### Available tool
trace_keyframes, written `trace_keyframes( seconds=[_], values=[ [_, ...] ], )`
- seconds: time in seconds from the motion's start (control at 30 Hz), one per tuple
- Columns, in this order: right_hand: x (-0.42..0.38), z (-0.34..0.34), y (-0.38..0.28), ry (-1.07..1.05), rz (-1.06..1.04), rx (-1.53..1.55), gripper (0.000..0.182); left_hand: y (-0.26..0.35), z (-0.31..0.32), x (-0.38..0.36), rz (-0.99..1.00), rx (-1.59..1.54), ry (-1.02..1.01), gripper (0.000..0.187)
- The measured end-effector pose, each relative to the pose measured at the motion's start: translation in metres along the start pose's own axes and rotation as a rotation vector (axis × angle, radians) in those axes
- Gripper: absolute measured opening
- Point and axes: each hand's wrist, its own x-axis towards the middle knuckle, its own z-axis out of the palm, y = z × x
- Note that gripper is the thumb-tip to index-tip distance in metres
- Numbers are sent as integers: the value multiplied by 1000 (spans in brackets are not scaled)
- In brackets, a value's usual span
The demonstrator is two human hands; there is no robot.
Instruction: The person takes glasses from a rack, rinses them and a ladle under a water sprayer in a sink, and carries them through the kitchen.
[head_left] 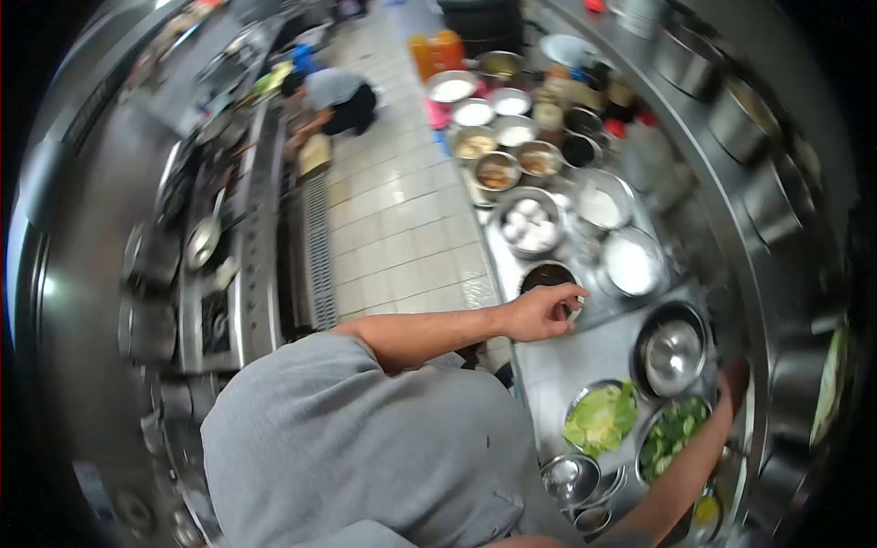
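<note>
My left hand [546,312] is over the steel counter, just in front of a bowl of dark liquid [545,274]. Its fingers are curved with a gap to the thumb, and I see nothing held between them. At the far right edge of the counter is my right hand [734,379], smeared and darkened, its fingers not readable. It is beyond a bowl of chopped green leaves [674,437] and beside a dark pan holding a shiny steel bowl [674,356]. Nearer my body lies a bowl of pale green lettuce [601,418].
Up the counter stand a bowl of white eggs [530,225], bowls of white contents [632,261] and several smaller bowls. Steel pots [776,201] line the shelf at right. Across the tiled floor [393,228], a person [338,96] crouches by the stove line [251,265].
</note>
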Motion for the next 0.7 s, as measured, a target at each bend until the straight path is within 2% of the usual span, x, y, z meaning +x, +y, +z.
trace_keyframes(
  seconds=[0.03,0.07,0.1,0.17,0.2,0.3,0.37,0.4,0.43,0.47,0.5,0.53,0.57,0.6,0.63,0.67,0.7],
  values=[
    [-9,-30,-18,-109,24,-49,30,-17,-15,-23,22,48,106,57],
    [-22,-57,-36,-140,77,-55,30,-13,-35,-47,-59,104,183,55],
    [-12,-27,-17,-62,112,-40,33,-15,-54,-72,-126,147,244,53],
    [-14,-38,-28,-131,148,-68,36,-37,-87,-124,-210,182,380,51],
    [1,-18,-13,-171,182,-83,38,-54,-101,-152,-240,194,486,49],
    [-14,-50,-21,-110,116,-125,37,-119,-136,-249,-323,191,784,44],
    [-36,-88,-52,-42,53,-104,37,-154,-147,-330,-467,183,991,42],
    [-51,-105,-70,-6,15,-71,37,-189,-148,-379,-448,285,1087,39],
    [-66,-121,-93,27,-34,-29,37,-204,-141,-430,-589,285,1138,40],
    [-83,-135,-122,57,-92,26,38,-190,-133,-473,-906,148,1165,39],
    [-98,-146,-161,97,-170,122,38,-270,-114,-549,-921,465,1205,41],
    [-119,-160,-208,103,-253,227,38,-267,-94,-598,-1105,552,1043,46],
    [-145,-172,-268,235,-431,467,38,-272,-71,-643,-1340,313,1229,49],
    [-175,-195,-341,157,-424,595,38,-286,-48,-693,-1555,248,1047,50],
    [-185,-186,-400,114,-526,686,38,-284,-20,-734,-1612,261,974,44],
    [-214,-199,-471,-69,-645,921,36,-282,13,-770,-1673,269,899,38],
    [-239,-208,-531,-64,-830,811,37,-294,41,-806,-1726,349,669,35]
  ],
)
